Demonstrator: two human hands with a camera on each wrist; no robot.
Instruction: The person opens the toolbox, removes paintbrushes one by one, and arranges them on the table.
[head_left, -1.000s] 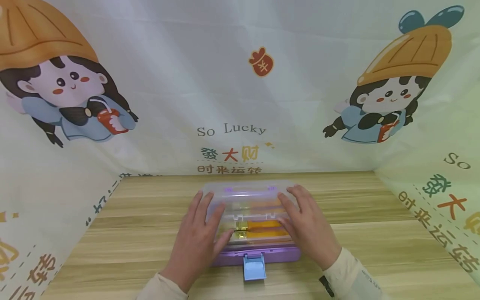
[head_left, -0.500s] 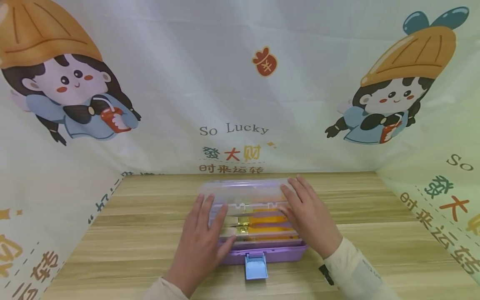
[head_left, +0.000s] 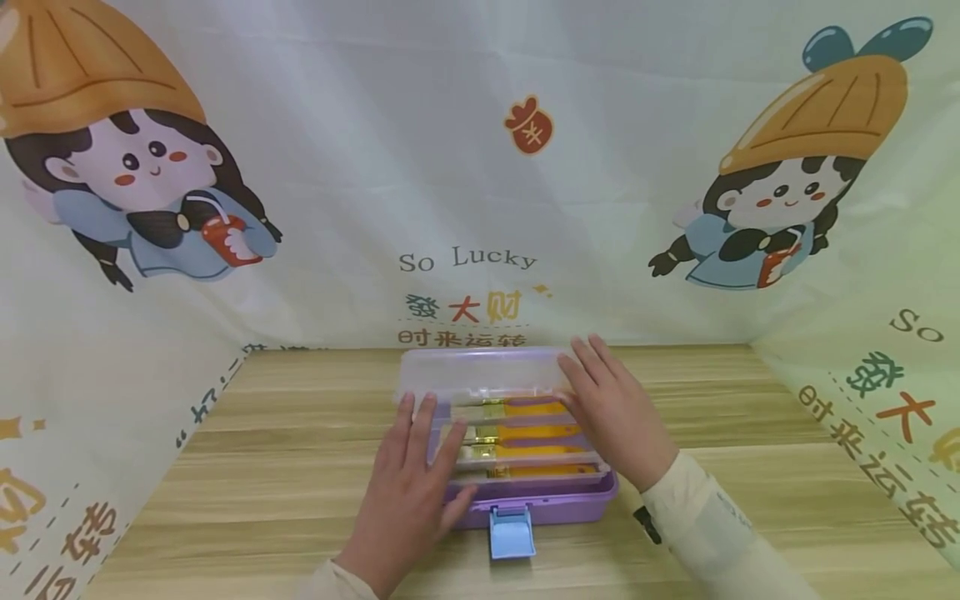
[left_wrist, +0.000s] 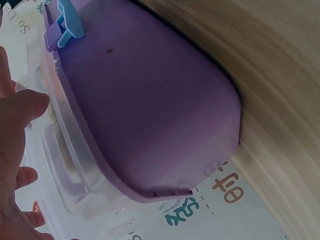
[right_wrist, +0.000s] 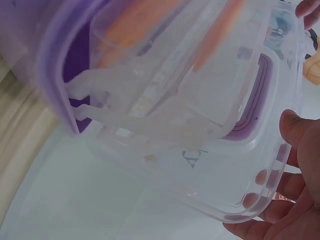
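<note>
A purple plastic storage box point(head_left: 564, 509) sits on the table, its blue latch point(head_left: 512, 534) hanging down at the front. Its clear lid point(head_left: 480, 372) is tilted back. Clear trays point(right_wrist: 200, 132) are raised on link arms, holding several flat paintbrushes point(head_left: 536, 433) with orange handles. My left hand point(head_left: 408, 483) lies along the left side of the lid and trays, fingers nearly straight; in the left wrist view its thumb point(left_wrist: 35, 106) is at a tray edge. My right hand point(head_left: 622, 408) holds the lid's right rim between thumb and fingers, some fingertips showing through the plastic.
The wood-grain table point(head_left: 247, 467) extends to both sides of the box. A pale printed cloth point(head_left: 337, 167) with cartoon figures hangs behind and along the sides, close behind the lid. A small black item point(head_left: 647, 526) shows under the right sleeve.
The lid has swung farther back and the trays have risen and spread, showing more paintbrushes. My right hand has moved up and away with the lid; the left has shifted slightly.
</note>
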